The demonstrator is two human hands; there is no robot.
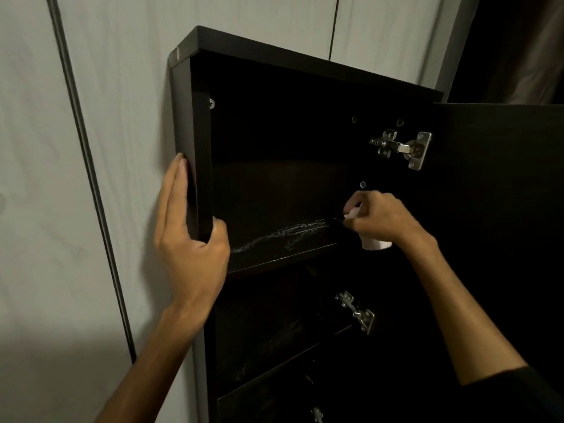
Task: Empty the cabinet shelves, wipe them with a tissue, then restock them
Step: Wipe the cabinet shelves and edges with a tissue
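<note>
A tall dark cabinet (189,123) stands open against a pale wall. Its top shelf (274,242) carries no items and shows pale dusty or wet streaks along its surface. My left hand (189,239) grips the cabinet's left side panel, fingers flat on the outside and thumb hooked round the front edge. My right hand (377,216) is at the right end of the top shelf, curled round a small white object (375,244) that shows above and below the fist; whether it is a tissue or a container I cannot tell. Two lower shelves (274,346) are dim.
The open door (494,209) hangs at the right on metal hinges (403,149). A second hinge (357,312) sits lower down. A dark cable (91,184) runs down the wall at the left. Curtain fabric (531,56) shows at the top right.
</note>
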